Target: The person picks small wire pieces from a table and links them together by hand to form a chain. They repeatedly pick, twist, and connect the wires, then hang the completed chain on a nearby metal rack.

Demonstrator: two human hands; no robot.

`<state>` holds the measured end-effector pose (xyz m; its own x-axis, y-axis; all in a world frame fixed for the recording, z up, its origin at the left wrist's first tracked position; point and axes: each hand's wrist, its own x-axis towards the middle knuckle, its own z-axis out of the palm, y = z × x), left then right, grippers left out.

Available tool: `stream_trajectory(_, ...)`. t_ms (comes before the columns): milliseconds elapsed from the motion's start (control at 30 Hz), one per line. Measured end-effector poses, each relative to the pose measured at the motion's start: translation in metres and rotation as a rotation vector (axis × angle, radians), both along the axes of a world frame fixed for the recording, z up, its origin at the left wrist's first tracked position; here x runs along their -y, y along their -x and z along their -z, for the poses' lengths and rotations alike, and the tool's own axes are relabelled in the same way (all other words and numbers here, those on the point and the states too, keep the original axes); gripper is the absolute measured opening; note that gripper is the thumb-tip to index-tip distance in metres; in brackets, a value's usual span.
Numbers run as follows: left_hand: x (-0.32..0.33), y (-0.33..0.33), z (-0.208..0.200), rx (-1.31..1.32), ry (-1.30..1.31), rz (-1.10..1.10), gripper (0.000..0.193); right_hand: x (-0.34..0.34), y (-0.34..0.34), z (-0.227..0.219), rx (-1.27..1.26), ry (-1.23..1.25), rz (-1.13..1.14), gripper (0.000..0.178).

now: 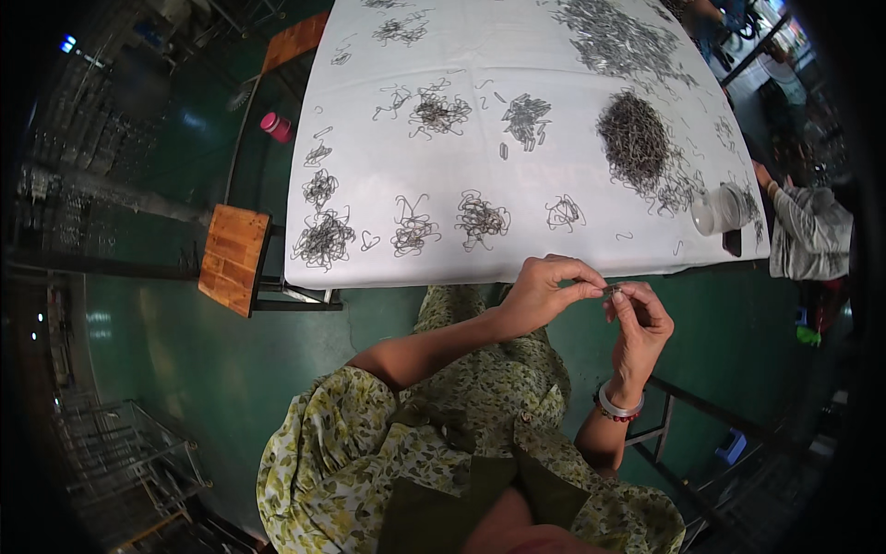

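My left hand and my right hand meet just off the near edge of the white-covered table. Thumb and fingers of both are closed in a pinch on a small dark metal piece, mostly hidden by the fingertips. Its exact shape is too small to make out. Beyond my hands, bent-wire hooks lie in small piles, among them one pile at the near middle and a sparser pile to its right. A single S-shaped hook rests near the table edge.
A large heap of hooks and a spread of flat metal strips cover the right side. A clear plastic container stands at the right edge, beside another person's arm. Wooden stools and a pink-red bottle are left.
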<state>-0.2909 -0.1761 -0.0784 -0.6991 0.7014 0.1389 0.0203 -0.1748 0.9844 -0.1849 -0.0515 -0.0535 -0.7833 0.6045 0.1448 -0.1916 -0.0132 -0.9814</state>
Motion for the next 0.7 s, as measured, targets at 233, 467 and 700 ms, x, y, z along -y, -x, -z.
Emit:
stream_trajectory(233, 0.001, 0.004, 0.003, 0.096, -0.029, -0.025, 0.012, 0.005, 0.009, -0.002, 0.009, 0.026, -0.040, 0.009)
stream_trajectory(467, 0.013, 0.013, 0.007, -0.226, -0.013, -0.004, 0.012, 0.007, 0.012, 0.000, -0.006, 0.023, -0.038, 0.008)
stream_trajectory(700, 0.017, 0.021, 0.021, -0.175, -0.049, 0.054, 0.028, 0.010, 0.008, 0.007, 0.048, -0.017, 0.017, 0.009)
